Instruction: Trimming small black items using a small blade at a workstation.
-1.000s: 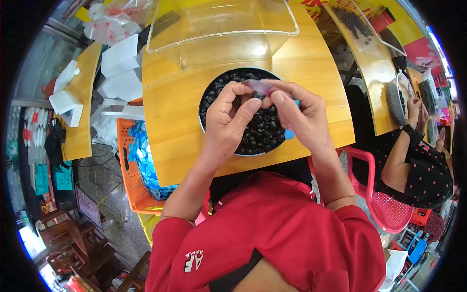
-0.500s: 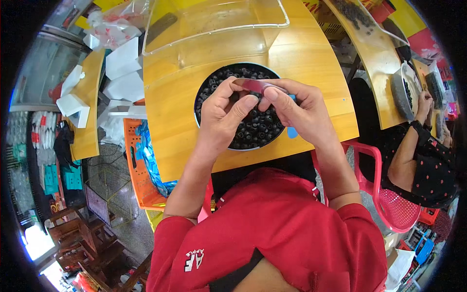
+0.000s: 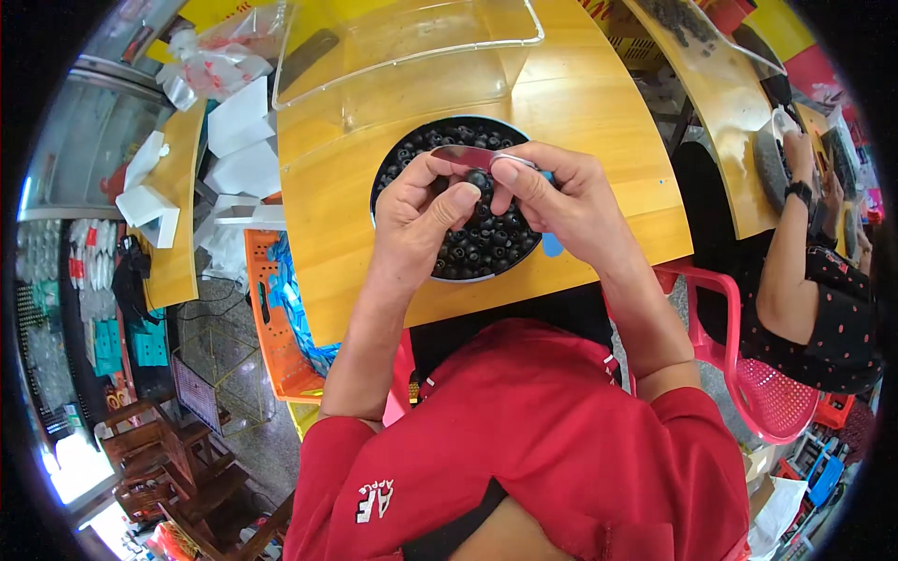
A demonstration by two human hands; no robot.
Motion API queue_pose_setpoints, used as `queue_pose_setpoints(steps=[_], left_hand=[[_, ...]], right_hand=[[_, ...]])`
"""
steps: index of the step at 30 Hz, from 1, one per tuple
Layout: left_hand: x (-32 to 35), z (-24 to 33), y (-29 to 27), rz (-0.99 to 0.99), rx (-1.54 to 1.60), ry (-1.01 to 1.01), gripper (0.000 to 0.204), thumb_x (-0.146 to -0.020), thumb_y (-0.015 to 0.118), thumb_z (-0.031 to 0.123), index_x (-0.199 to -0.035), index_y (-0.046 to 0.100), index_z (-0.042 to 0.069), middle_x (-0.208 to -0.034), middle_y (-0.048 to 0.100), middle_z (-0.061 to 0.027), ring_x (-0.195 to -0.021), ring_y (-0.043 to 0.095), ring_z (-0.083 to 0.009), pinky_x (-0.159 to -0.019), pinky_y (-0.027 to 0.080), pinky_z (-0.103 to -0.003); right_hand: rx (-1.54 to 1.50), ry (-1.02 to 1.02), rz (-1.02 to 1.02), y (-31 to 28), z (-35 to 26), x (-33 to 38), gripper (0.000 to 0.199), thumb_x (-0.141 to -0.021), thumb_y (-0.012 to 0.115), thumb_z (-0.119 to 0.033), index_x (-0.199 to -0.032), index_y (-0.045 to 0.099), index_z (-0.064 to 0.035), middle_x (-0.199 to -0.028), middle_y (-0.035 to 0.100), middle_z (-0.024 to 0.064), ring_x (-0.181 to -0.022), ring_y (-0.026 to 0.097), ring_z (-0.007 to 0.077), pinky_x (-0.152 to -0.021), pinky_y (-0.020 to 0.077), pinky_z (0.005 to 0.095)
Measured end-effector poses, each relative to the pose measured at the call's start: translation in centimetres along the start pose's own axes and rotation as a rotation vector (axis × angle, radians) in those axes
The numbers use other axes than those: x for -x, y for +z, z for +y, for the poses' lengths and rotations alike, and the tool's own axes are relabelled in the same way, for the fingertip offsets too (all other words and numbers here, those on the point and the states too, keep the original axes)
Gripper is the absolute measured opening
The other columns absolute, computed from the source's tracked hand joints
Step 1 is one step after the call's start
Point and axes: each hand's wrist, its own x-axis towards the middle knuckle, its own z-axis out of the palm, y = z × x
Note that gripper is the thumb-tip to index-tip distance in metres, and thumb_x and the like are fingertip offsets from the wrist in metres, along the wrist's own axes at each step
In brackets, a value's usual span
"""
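Note:
Both my hands are raised over a round bowl [image 3: 373, 192] filled with small, round, black pieces [image 3: 486, 245], some with pale ring marks. My right hand [image 3: 561, 201] is closed on a knife with a thin shiny blade [image 3: 466, 156]. The blade reaches left to the fingers of my left hand [image 3: 418, 201]. That hand is closed in a pinch, with a round black piece [image 3: 478, 179] at the thumb tip, just under the blade. A blue part [image 3: 547, 176] shows behind my right fingers; another blue patch [image 3: 553, 245] is below that hand, and I cannot tell what it belongs to.
A clear plastic bin [image 3: 412, 82] stands behind the bowl on the wooden table [image 3: 599, 122]. An orange crate [image 3: 271, 327] with blue packets is at the left. To the right are a pink chair [image 3: 762, 393] and a person [image 3: 790, 290] working at another table.
My hands and the blade have shifted slightly left in the picture, and a black piece now shows between my hands. The neighbouring person's arm has risen.

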Motion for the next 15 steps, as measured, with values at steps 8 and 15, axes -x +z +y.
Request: queue_pose_setpoints(steps=[8,15], left_hand=[[-0.2,0.9,-2.8,0.038,0.483,-0.126,0.016,-0.094,0.052,0.017,-0.103,0.055,0.005,-0.095,0.053,-0.0071,-0.071,0.047,-0.0107,-0.056,0.037,-0.021],[-0.8,3.1,-3.5,0.083,-0.088,-0.202,0.013,-0.091,0.054,0.015,-0.095,0.06,0.004,-0.081,0.058,-0.0051,-0.056,0.047,-0.0129,-0.051,0.039,-0.023]], right_hand=[[-0.137,-0.023,0.106,-1.7,0.6,-0.1,0.023,-0.094,0.055,-0.017,-0.105,0.063,0.0008,-0.075,0.062,0.0036,-0.046,0.037,0.0014,-0.04,0.0259,0.017],[-0.175,-0.056,0.171,-3.7,0.4,0.3,0.027,-0.093,0.058,-0.022,-0.105,0.063,0.0017,-0.072,0.061,0.0021,-0.046,0.037,0.0012,-0.04,0.026,0.0176]])
